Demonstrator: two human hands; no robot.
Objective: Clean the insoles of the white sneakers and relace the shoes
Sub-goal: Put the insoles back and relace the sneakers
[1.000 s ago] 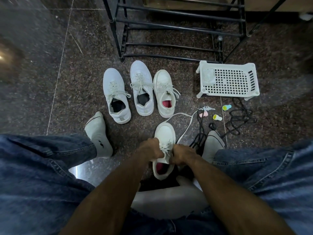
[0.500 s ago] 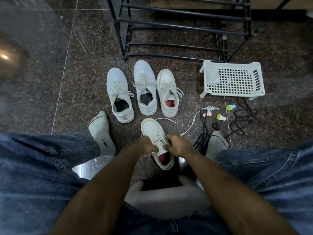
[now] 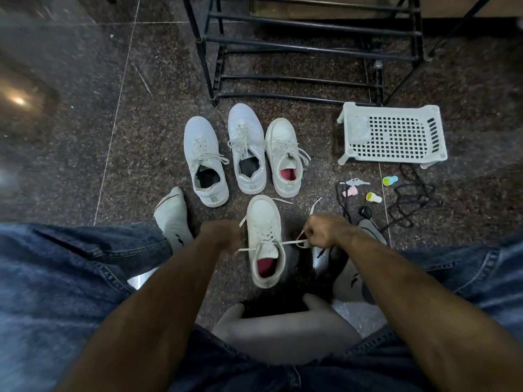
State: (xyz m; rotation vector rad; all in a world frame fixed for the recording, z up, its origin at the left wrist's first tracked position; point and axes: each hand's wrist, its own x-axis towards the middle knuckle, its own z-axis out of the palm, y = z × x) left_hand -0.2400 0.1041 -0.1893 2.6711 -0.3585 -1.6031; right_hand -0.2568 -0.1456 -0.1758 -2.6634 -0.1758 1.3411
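A white sneaker (image 3: 264, 222) with a red insole stands on the floor between my feet, toe pointing away. Its white lace (image 3: 288, 242) runs out sideways from the top eyelets. My left hand (image 3: 223, 234) grips the left lace end beside the shoe, blurred by motion. My right hand (image 3: 322, 232) grips the right lace end, pulled out to the right of the shoe. Behind it its mate (image 3: 284, 157), laced with a red insole, stands beside two other white sneakers (image 3: 205, 162) (image 3: 247, 148) with dark insides.
A black metal shoe rack (image 3: 308, 49) stands at the back. A white plastic basket (image 3: 393, 135) lies to the right. Black laces (image 3: 410, 198), small coloured caps (image 3: 373, 197) and keys (image 3: 353, 182) are scattered near my right foot. A grey stool edge (image 3: 283, 329) sits under me.
The sneaker has been set down straighter on the floor. Both hands moved apart from over the shoe's tongue, pulling the lace ends out to either side.
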